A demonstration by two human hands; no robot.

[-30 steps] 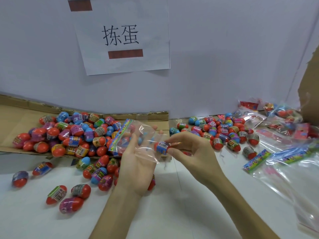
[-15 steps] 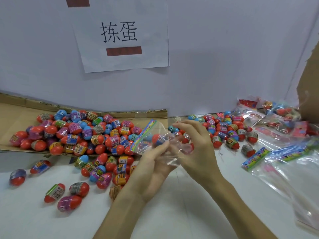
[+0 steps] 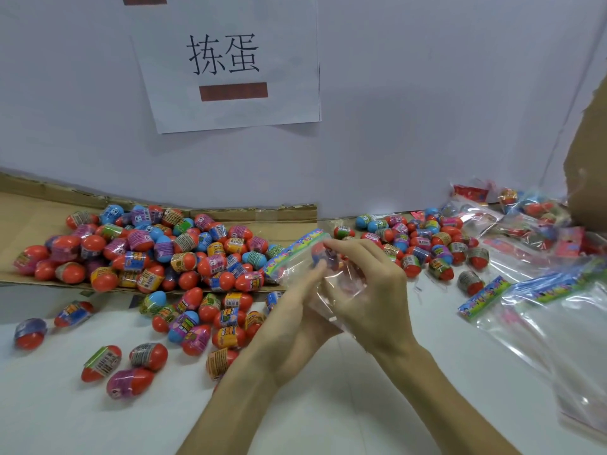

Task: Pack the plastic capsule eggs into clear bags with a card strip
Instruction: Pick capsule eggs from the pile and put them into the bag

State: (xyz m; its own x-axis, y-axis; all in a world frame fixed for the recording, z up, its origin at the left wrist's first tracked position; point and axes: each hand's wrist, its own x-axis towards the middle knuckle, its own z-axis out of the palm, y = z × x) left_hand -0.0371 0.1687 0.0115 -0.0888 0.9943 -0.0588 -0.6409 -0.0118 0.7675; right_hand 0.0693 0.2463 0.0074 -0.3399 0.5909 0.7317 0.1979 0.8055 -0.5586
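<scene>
Bag (image 3: 345, 287) of clear film, up off the table (image 3: 328, 415), between both hands, in front of the egg piles. Left hand (image 3: 295, 326) under it, fingers curled round the film from below and gripping. Right hand (image 3: 374, 290) over it from the right, fingers bent down round the upper side and holding, fingertips (image 3: 338, 246) against the capsule egg (image 3: 323, 254) inside; cannot tell whether on bare plastic or through the film.

Card strip (image 3: 295, 252) at the bag's far-left end, running diagonally from lower left to upper right. Long axis of the bag across that, from the strip down and right toward the wrists, crumpled end nearest the camera. Egg lodged just beside the strip, red and blue; which way its tip points, cannot tell.

Left of the hands, heaped eggs (image 3: 157, 254) on a flat cardboard sheet (image 3: 29, 205), with loose eggs (image 3: 197, 323) on the table in front. Behind the right hand, a smaller pile (image 3: 423, 244). Farther right, empty bags (image 3: 558, 323) lying flat with their strips, and packed bags (image 3: 525, 208) near the wall (image 3: 427, 93). Higher up on it, a taped paper sign (image 3: 226, 67).
</scene>
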